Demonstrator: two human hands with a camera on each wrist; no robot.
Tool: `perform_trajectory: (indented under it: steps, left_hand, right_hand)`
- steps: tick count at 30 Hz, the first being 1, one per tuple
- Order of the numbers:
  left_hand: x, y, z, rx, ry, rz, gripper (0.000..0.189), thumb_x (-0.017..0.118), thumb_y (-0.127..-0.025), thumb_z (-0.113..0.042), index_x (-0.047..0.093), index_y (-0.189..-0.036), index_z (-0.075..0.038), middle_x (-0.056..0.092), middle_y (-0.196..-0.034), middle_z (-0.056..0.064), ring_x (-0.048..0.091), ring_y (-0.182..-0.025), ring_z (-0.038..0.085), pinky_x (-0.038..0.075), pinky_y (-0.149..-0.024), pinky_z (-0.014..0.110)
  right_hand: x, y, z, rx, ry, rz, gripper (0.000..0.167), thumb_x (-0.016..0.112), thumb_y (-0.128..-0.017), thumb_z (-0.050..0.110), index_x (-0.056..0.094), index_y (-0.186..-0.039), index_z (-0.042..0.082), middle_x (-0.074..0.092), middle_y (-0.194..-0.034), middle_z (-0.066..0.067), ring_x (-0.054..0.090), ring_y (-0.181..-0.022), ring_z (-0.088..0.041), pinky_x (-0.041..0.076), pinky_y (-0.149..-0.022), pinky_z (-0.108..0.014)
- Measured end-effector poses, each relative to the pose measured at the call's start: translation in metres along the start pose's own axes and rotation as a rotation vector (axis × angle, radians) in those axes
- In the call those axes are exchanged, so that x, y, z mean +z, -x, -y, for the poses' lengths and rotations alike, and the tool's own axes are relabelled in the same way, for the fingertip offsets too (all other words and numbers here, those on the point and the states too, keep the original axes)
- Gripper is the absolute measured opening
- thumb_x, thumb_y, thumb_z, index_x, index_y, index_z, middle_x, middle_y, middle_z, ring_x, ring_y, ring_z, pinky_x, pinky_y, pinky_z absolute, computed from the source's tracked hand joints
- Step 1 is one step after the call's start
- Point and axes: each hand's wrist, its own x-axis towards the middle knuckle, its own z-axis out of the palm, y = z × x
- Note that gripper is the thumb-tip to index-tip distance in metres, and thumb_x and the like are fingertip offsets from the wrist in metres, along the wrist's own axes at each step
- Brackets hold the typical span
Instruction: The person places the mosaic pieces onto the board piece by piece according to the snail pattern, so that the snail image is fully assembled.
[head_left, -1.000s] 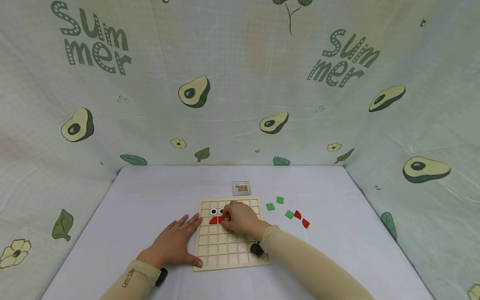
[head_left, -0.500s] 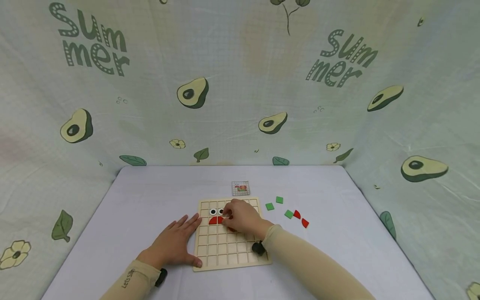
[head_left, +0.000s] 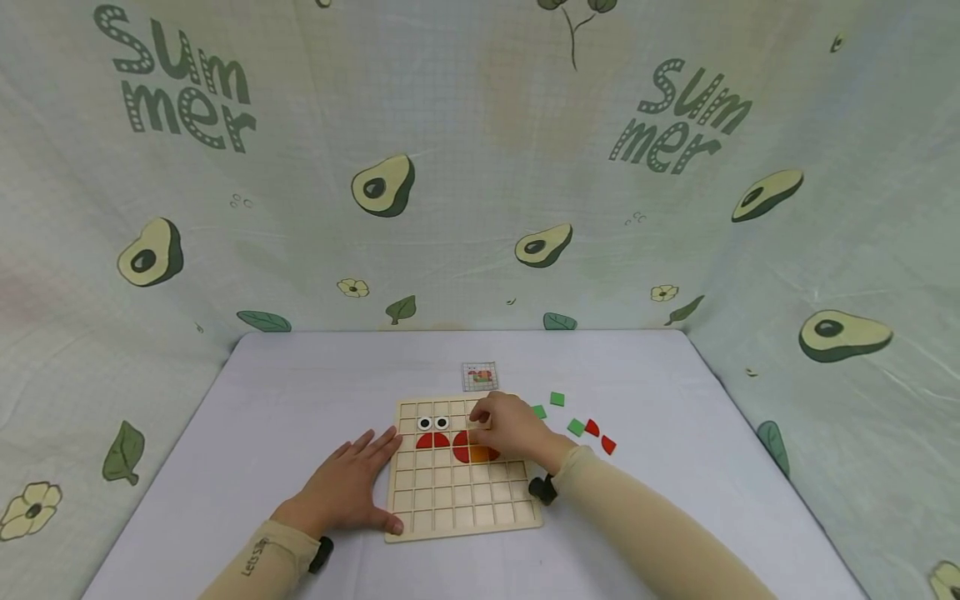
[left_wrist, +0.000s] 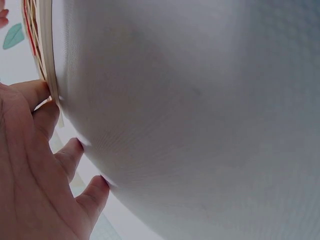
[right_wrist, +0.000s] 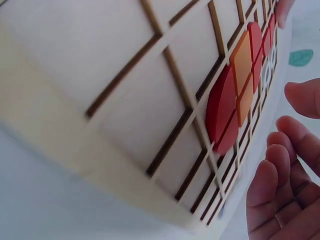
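A wooden grid board [head_left: 444, 500] lies in the middle of the table. My left hand [head_left: 341, 483] is spread along its left side, fingertips at the upper edge and thumb at the lower corner. Above the right part of the grid, my right hand [head_left: 513, 427] has loosely bent fingers; the right wrist view shows nothing between them. Below the fingers, red quarter-round pieces [right_wrist: 222, 107] flank orange squares [right_wrist: 242, 62] in the cells. To their left sit two eye tiles [head_left: 433, 423] over two red quarter-rounds [head_left: 432, 442]. My right hand partly covers the red and orange group.
Behind the board is a small picture card [head_left: 480, 377] with a coloured pattern on a grid. Right of the board lie loose green squares [head_left: 557, 399] and two red quarter-round pieces [head_left: 608, 445]. A printed cloth backdrop [head_left: 450, 167] rises behind the table.
My right hand has shifted right across the board, away from the eye tiles, uncovering red and orange pieces that it hid before. My left hand keeps its place.
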Motion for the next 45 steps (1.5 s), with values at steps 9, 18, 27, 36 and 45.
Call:
perform_trajectory:
  steps: [9,18,27,36,45]
  left_hand:
    - [0.0,0.0,0.0,-0.003,0.007,0.003,0.132,0.072,-0.05,-0.087,0.038,-0.155,-0.015,0.029,-0.162,-0.001,0.024,-0.147,0.034,0.025,-0.115,0.057]
    - [0.0,0.0,0.001,0.004,0.001,-0.005,0.131,0.071,-0.05,-0.088,0.039,-0.155,-0.015,0.029,-0.162,-0.002,0.025,-0.147,0.034,0.025,-0.115,0.057]
    - [-0.001,0.001,0.0,0.008,0.003,0.001,0.131,0.071,-0.052,-0.087,0.038,-0.155,-0.015,0.029,-0.162,-0.001,0.024,-0.147,0.034,0.025,-0.115,0.057]
    - [-0.001,0.0,0.001,0.012,0.004,0.006,0.131,0.069,-0.052,-0.089,0.037,-0.155,-0.014,0.028,-0.162,0.0,0.024,-0.147,0.034,0.025,-0.115,0.057]
    - [0.0,0.0,0.001,0.009,0.0,0.005,0.132,0.069,-0.051,-0.089,0.038,-0.155,-0.015,0.028,-0.162,-0.001,0.024,-0.147,0.034,0.025,-0.115,0.058]
  right_hand:
    - [-0.018,0.016,-0.017,0.031,-0.047,-0.02,0.018,0.075,-0.088,0.019,0.074,-0.102,0.008,0.061,-0.088,0.004,0.055,-0.076,-0.013,0.051,-0.067,-0.029]
    - [-0.035,0.03,-0.043,0.086,-0.074,-0.086,0.016,0.077,-0.087,0.016,0.073,-0.101,0.008,0.062,-0.088,0.002,0.055,-0.074,-0.012,0.051,-0.064,-0.027]
    - [-0.042,0.041,-0.076,0.184,-0.066,-0.108,0.02,0.079,-0.085,0.014,0.072,-0.102,0.007,0.063,-0.09,-0.001,0.054,-0.075,-0.014,0.051,-0.066,-0.03]
    - [-0.037,0.044,-0.1,0.179,-0.056,-0.121,0.028,0.079,-0.082,0.006,0.071,-0.11,0.005,0.064,-0.099,-0.003,0.054,-0.078,-0.014,0.049,-0.07,-0.031]
    - [-0.028,0.033,-0.102,0.179,-0.021,-0.099,0.039,0.079,-0.083,0.008,0.069,-0.121,0.005,0.06,-0.103,-0.002,0.052,-0.076,-0.012,0.048,-0.067,-0.029]
